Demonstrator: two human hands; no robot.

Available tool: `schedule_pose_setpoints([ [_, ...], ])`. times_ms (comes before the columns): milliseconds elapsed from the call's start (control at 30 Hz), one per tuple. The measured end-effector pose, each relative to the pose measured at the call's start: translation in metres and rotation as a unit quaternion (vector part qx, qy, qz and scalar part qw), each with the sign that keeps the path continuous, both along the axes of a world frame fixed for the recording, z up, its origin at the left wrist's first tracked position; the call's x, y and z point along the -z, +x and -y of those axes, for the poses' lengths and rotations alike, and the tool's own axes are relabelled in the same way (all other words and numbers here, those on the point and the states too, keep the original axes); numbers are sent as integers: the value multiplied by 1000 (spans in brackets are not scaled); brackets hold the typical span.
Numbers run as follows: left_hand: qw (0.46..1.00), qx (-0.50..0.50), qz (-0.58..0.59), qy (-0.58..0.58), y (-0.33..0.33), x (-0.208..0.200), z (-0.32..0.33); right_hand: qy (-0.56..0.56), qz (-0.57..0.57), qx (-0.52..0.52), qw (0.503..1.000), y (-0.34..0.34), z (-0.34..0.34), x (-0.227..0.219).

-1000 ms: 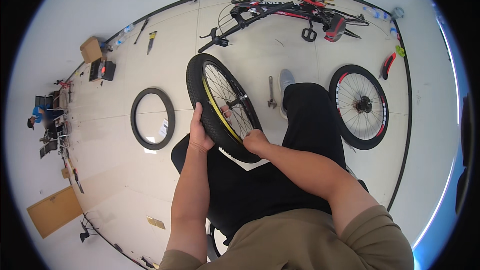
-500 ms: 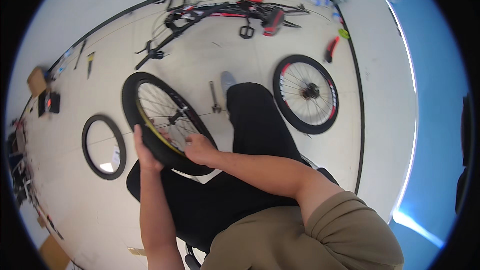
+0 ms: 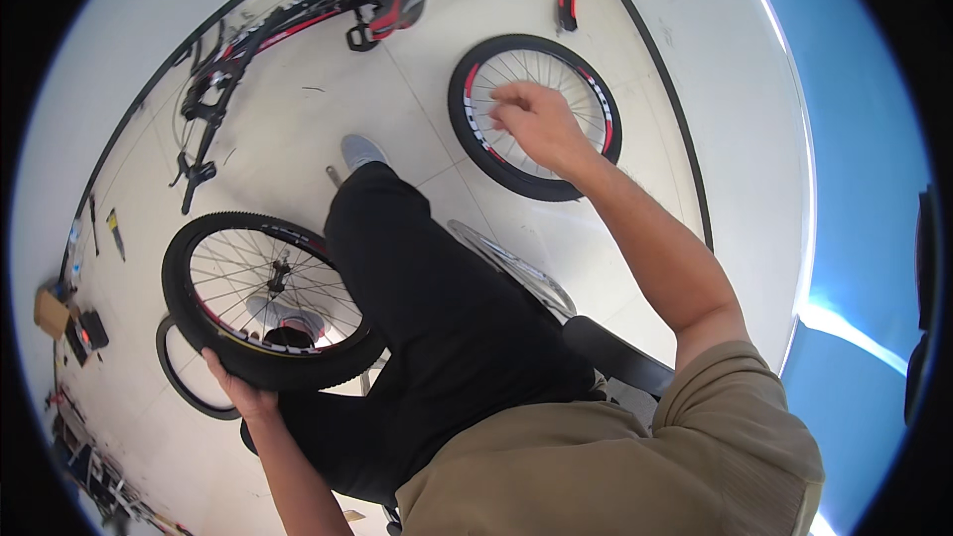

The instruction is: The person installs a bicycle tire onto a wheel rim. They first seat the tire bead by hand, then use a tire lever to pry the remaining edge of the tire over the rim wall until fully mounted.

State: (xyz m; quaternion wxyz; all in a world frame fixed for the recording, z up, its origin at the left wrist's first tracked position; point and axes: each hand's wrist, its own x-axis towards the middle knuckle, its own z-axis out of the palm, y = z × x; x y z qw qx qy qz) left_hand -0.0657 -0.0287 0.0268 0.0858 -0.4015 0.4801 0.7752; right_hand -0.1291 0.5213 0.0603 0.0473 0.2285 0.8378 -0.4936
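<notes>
Our left grip (image 3: 238,387) cups the near edge of the tilted wheel (image 3: 281,268), forward of us; our right grip (image 3: 539,124), half-open and seemingly empty, hovers over the other wheel (image 3: 516,181). Holding one-handed, we'd best support that near edge firmly against tipping.

The left forearm (image 3: 298,476) rises from the lower edge, leaning left, and ends in the left hand (image 3: 240,390), which grips with its thumb (image 3: 211,361) stretched upward — the rest of that grip is hidden. The right elbow (image 3: 717,323) is bent, and the right forearm (image 3: 650,233) slants farther forward and to the left. The right hand (image 3: 539,126) is held out in front — fingers (image 3: 514,90) loosely curled, pointing left. The 2 hands are well apart.
</notes>
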Motion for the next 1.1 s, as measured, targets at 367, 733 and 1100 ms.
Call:
schedule_pose_setpoints([
  [367, 884, 55, -11, -465, -37, -26, -68, 191, 515, -186, 814, 292, -132, 192],
  [733, 864, 102, 76, -488, -45, -23, -61, 95, 526, -106, 839, 186, -40, 278],
  [1100, 825, 70, 107, -551, -52, -19, -119, 289, 527, -129, 788, 162, -67, 364],
])
